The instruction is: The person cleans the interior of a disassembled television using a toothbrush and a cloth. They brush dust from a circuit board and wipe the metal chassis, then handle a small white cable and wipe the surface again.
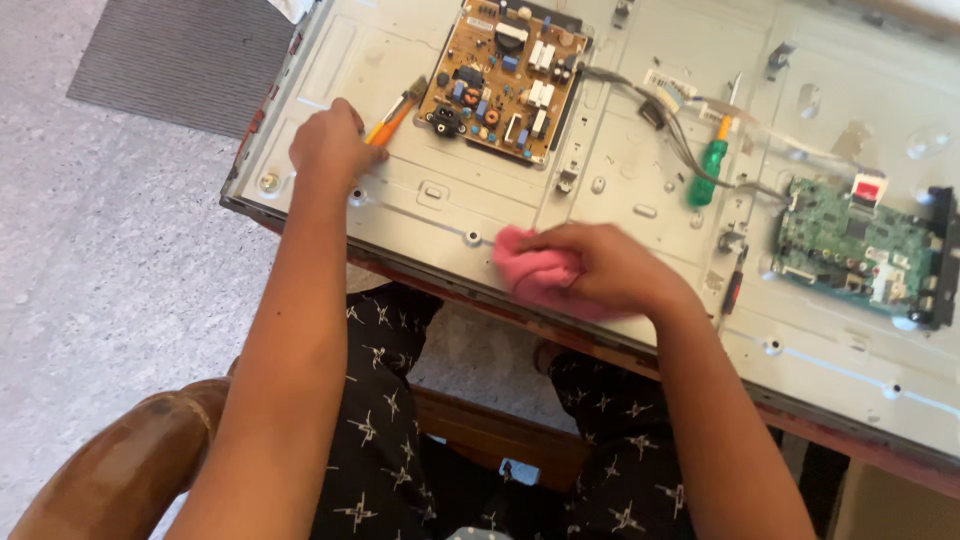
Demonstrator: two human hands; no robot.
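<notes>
The right hand (610, 268) is closed over a crumpled pink cloth (535, 268), pressing it flat against the grey metal back panel (420, 190) near the panel's front edge. The left hand (330, 145) is curled around the orange handle of a small paintbrush (398, 108), whose bristles point up towards the brown circuit board (505, 75); the fingers hide most of the handle, so how tightly it is pinched is hard to say.

The panel is a shallow metal tray of sorts, and several things lie in it. The brown circuit board sits at the upper middle, studded with blue, white and black components. A green circuit board (855, 250) sits at the right, edged by a black strip. Between the two boards, grey cables (680, 140) run across the metal, and a green-handled screwdriver (710, 165) lies over them, tip pointing away from the person. A thin dark tool (735, 285) lies just left of the green board.

Below the panel show patterned dark trousers (385, 440) and a curved wooden chair arm (130, 460).
</notes>
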